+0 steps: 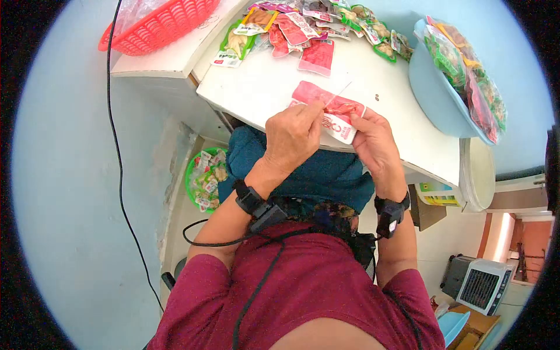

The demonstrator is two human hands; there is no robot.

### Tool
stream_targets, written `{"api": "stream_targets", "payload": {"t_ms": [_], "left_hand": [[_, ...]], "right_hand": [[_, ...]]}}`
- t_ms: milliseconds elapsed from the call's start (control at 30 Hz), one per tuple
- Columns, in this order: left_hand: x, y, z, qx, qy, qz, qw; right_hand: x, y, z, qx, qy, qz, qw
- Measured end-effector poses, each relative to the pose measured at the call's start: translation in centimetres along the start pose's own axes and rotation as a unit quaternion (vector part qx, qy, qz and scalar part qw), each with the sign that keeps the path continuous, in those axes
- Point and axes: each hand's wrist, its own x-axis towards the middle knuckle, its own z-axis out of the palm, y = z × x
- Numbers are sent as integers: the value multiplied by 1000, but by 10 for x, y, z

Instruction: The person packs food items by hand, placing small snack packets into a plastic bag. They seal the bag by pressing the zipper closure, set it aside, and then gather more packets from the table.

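Observation:
A red-and-white plastic food packet (341,129) with dark reddish contents lies tilted near the front edge of the white table. My right hand (376,140) grips its right side, thumb on top. Over the packet's left part, my left hand (294,133) is closed in a pinch on a thin pale stick (339,93), perhaps a needle, which slants up to the right across the packet. Whether the stick's lower end touches the packet is hidden by my fingers. Beyond them lies another red packet (317,57), at the front of a pile.
Mixed food packets (294,28) lie heaped at the table's back. A light-blue basin (429,90) full of packets stands right. A red basket (157,29) is back left; a green basket (189,175) of packets sits low left. A black cable (119,151) hangs along the wall.

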Motion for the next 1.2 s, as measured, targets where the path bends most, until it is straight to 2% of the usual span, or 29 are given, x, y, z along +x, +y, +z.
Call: {"api": "stream_targets", "payload": {"t_ms": [267,367,467,567,767,967,1067,1200], "left_hand": [[-4,7,4,-38,-11,-4,999],[-7,8,2,-31,-36,-3,999],[-9,1,7,-42,-3,15,999],[-11,-2,6,-80,1,-27,996],[-12,-4,6,-85,-8,-31,996],[-13,-7,6,-97,11,-33,995],[-13,-12,9,-102,31,-24,994],[-15,-18,14,-133,34,-76,988]], "right_hand": [[29,9,20,3,-3,40,999],[40,14,27,48,-3,12,999],[55,28,24,63,14,-26,998],[65,44,13,19,16,-39,999],[69,52,17,-76,67,-88,991],[74,58,17,-173,158,-93,968],[61,47,33,-155,162,-98,969],[57,41,16,-183,90,-32,978]]}}
